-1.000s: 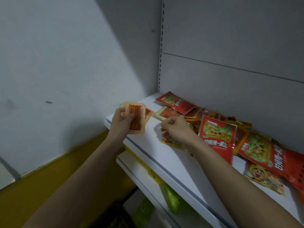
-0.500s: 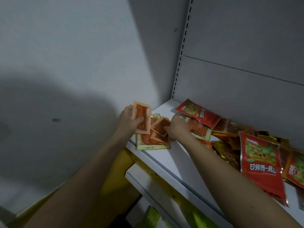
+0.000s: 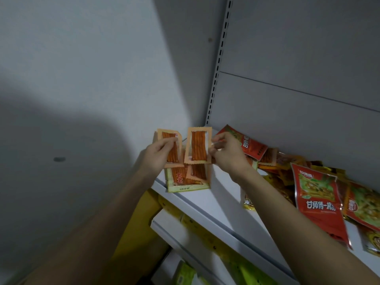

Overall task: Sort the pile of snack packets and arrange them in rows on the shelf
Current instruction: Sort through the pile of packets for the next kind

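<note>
Nearest the camera, two bare forearms reach up from the lower edge toward the corner of a white metal shelf [image 3: 218, 204]. Below it, a lower white shelf [image 3: 176, 233] carries yellow-green packets, too dim to make out.

The left hand [image 3: 158, 155] pinches a small orange-bordered packet of red-brown spicy strips [image 3: 171, 151], thumb across its front and fingers behind; the packet stands upright above the shelf's left end. Just to its right, almost touching it, the right hand [image 3: 226, 153] pinches a second, matching orange-bordered strip packet [image 3: 198, 148] by its right edge, also upright and clear of the shelf.

Directly beneath both held packets, a green-edged strip packet [image 3: 181, 182] lies flat on the shelf with another small orange packet [image 3: 198, 171] overlapping it.

To the right and further along, a loose pile of snack packets [image 3: 287, 171] spreads over the shelf: large red packets with green pictures [image 3: 316, 202] and gold ones among them.

Behind stands the grey back panel [image 3: 298, 68], with a slotted upright [image 3: 220, 58] in the corner beside the plain wall [image 3: 82, 79].
</note>
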Available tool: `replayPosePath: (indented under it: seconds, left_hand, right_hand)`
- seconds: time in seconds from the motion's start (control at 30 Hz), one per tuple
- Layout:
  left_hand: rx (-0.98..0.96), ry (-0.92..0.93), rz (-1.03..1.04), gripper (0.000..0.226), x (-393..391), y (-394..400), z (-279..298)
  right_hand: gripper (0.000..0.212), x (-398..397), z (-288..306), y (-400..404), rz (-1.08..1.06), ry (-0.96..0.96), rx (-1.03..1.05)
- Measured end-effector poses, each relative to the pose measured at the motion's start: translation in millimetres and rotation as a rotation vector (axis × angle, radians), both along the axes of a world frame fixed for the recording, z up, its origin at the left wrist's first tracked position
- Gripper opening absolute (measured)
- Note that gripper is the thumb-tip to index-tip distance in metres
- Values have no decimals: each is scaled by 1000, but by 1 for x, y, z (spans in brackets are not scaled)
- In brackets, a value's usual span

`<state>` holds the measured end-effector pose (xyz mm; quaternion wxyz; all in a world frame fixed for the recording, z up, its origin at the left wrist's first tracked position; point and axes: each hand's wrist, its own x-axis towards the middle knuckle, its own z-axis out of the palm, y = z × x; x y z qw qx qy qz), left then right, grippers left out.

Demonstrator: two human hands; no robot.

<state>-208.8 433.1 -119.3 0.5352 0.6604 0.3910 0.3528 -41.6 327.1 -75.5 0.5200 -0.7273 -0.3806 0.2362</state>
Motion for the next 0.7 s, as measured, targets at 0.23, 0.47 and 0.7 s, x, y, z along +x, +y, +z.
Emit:
replayPosePath:
  seconds: [0.23,0.47,0.7]
  left_hand:
    - [-136,-230,-143,35,11,-15,10]
    - [-98,-258,-74,49,2,-11,-1]
    - [-96,-220,-19,27,-5,-18,3]
  right_hand:
    - [22,-22,-3,2,42,15,5]
    - [28,-10,-25,-5,-39,-482,-366]
    - [52,-27,-37,2,-12,-585,-561]
